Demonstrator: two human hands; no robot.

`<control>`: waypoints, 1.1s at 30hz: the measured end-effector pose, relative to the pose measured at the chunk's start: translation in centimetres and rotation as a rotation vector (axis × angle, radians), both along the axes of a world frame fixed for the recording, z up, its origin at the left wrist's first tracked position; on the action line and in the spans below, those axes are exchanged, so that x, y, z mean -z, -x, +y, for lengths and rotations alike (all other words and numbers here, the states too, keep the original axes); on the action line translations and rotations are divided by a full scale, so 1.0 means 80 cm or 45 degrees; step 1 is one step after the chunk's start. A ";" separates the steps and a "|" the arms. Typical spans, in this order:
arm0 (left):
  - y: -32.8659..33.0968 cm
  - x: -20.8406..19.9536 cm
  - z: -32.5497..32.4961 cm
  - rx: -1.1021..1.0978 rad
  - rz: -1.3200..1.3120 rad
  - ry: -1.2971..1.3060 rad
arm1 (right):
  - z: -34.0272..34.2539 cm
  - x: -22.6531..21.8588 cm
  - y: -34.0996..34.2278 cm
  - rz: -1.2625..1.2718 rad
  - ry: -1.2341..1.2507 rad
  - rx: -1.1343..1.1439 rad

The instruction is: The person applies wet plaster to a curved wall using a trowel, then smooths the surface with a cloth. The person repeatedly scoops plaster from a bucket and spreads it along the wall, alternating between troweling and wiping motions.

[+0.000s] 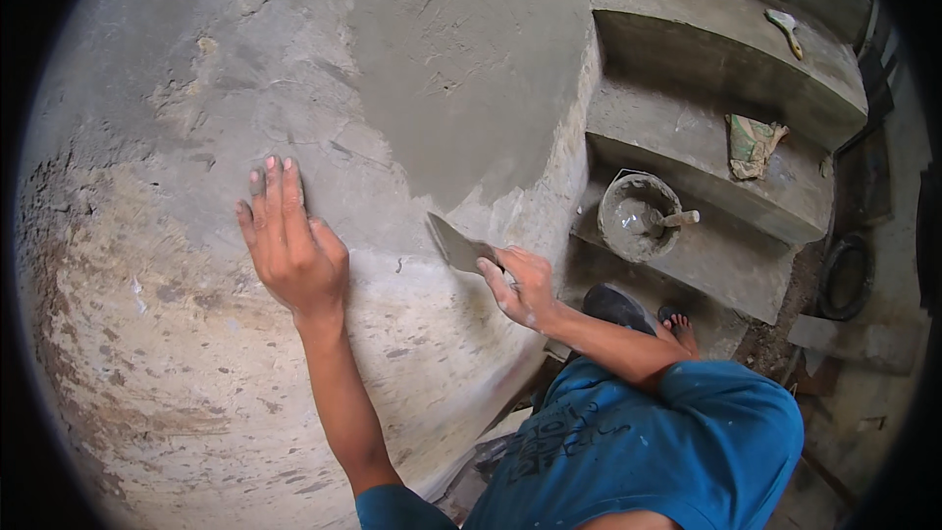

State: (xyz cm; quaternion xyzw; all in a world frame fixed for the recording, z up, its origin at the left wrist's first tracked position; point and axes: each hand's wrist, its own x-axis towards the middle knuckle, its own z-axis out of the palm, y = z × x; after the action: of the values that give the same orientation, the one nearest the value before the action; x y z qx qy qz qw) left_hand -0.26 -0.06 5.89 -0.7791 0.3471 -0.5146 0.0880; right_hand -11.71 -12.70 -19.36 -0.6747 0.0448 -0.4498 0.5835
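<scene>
My left hand (294,250) lies against the rough wall (196,334), fingers stretched out over a grey plastered part. In my right hand (522,285) is a flat metal putty knife (456,243), its blade tilted toward the wall near the lower end of a darker, smooth plaster patch (461,79). The fingers wrap round its handle, which is mostly hidden. Whether the blade touches the wall I cannot tell. Below the grey area the wall is pale, pitted and bare of fresh plaster.
Concrete steps (706,128) climb on the right. On them stand a bucket (638,216) with wet mix and a wooden-handled tool (679,219), a crumpled packet (753,145) and a paintbrush (785,31). A black tyre-like ring (844,278) lies at the far right.
</scene>
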 end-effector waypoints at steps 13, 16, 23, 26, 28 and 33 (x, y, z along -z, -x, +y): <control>-0.001 0.000 0.000 0.044 -0.009 0.020 | -0.113 0.030 0.020 0.249 -0.946 -0.218; -0.003 0.001 0.000 0.061 -0.011 0.027 | -0.111 0.036 0.009 0.337 -0.551 0.083; -0.006 0.004 -0.004 0.060 0.002 0.009 | -0.006 0.037 -0.060 0.157 0.744 0.192; -0.007 0.004 -0.007 0.064 -0.008 0.014 | 0.023 0.052 -0.048 -0.098 0.755 0.180; -0.008 0.005 -0.009 0.075 0.007 0.030 | 0.013 0.065 -0.033 -0.041 0.678 0.096; -0.009 0.003 -0.010 0.078 0.007 0.033 | -0.061 0.075 -0.041 0.626 -0.034 0.616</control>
State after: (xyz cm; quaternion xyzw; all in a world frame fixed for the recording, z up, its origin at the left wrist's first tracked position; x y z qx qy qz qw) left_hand 0.44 -0.89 5.64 -0.7706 0.3642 -0.5194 0.0610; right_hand -8.46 -17.59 -25.33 -0.7251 0.3487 -0.3983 0.4405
